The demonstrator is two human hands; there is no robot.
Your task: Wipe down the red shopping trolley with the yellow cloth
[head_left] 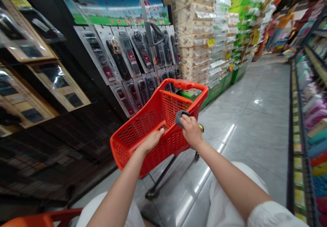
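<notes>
In front of me stands a red plastic shopping cart (158,152) with a lattice basket on dark metal legs with casters. My right hand (191,130) grips a grey cloth (181,117) at the near rim of the basket, close to the handle end. The cloth touches the rim there. Further left along the same rim, my left hand (152,140) rests with its thumb stretched upward. Its other fingers are hidden behind the basket wall, so their hold is only partly seen.
Packaged belts (125,51) hang on a display behind the cart. Stacked boxes (194,33) line the far side. A shelf of colourful goods (313,118) runs along the right. Part of an orange-red cart (33,220) shows bottom left. People (283,24) are in the distance.
</notes>
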